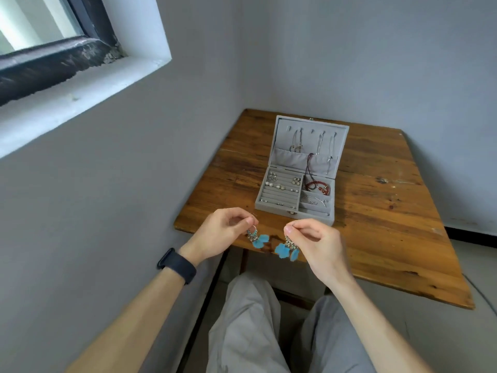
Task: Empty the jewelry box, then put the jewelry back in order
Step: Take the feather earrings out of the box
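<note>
You sit at a wooden table (pixel 376 211) set into the corner of the room. On it the grey jewelry box (pixel 287 157) stands open, lid leaning back, with chains hanging inside the lid. Your left hand (pixel 223 232), with a dark band (pixel 177 265) on its wrist, and your right hand (pixel 314 246) are raised over the table's near edge, just in front of the box. Each pinches one earring by its top between thumb and forefinger, other fingers curled: the left blue feather earring (pixel 256 239) and the right blue feather earring (pixel 287 249) dangle near each other, apart. A red bead bracelet (pixel 320 187) lies in the box's right rear compartment, and small studs (pixel 279 184) sit in the ridged rows on the left.
</note>
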Tool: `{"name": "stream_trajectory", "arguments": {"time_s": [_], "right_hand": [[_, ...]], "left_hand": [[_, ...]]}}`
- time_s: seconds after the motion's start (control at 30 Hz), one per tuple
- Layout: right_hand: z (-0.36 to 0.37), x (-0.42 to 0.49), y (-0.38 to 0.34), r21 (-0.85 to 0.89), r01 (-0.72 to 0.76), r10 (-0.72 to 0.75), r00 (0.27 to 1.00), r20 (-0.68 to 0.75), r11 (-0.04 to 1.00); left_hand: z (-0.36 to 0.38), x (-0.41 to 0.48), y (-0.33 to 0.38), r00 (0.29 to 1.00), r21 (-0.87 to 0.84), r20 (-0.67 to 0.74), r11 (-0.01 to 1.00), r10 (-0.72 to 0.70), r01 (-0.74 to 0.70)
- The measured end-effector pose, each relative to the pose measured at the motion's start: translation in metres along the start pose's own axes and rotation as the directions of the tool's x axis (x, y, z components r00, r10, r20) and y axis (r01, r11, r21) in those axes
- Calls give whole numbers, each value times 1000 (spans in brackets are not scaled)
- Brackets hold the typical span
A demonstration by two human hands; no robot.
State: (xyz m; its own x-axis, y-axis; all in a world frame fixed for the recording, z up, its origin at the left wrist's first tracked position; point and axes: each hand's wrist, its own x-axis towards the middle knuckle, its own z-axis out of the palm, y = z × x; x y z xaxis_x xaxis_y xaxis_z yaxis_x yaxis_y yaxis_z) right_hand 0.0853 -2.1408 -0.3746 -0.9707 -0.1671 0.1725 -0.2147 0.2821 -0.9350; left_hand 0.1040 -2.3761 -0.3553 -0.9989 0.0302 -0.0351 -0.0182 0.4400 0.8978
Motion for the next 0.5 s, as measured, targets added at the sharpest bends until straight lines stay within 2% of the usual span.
{"name": "stream_trajectory", "arguments": {"time_s": [0.13, 0.27, 0.4, 0.5], "right_hand": [[37, 12, -11, -29, 24, -21, 994, 109, 999], [74, 22, -21, -87, 61, -39, 971, 234, 994], [107, 31, -21, -117, -5, 43, 944, 326, 993], [125, 43, -17, -175, -49, 107, 933, 343, 983]], "left_hand": [[-34, -10, -22, 996, 66, -41, 995, -77, 79], [-61, -16, -37, 995, 216, -49, 972, -88, 97], [-79, -16, -51, 993, 297, -39, 947, -116, 122], [-86, -4, -60, 989, 351, -19, 926, -144, 141]]}}
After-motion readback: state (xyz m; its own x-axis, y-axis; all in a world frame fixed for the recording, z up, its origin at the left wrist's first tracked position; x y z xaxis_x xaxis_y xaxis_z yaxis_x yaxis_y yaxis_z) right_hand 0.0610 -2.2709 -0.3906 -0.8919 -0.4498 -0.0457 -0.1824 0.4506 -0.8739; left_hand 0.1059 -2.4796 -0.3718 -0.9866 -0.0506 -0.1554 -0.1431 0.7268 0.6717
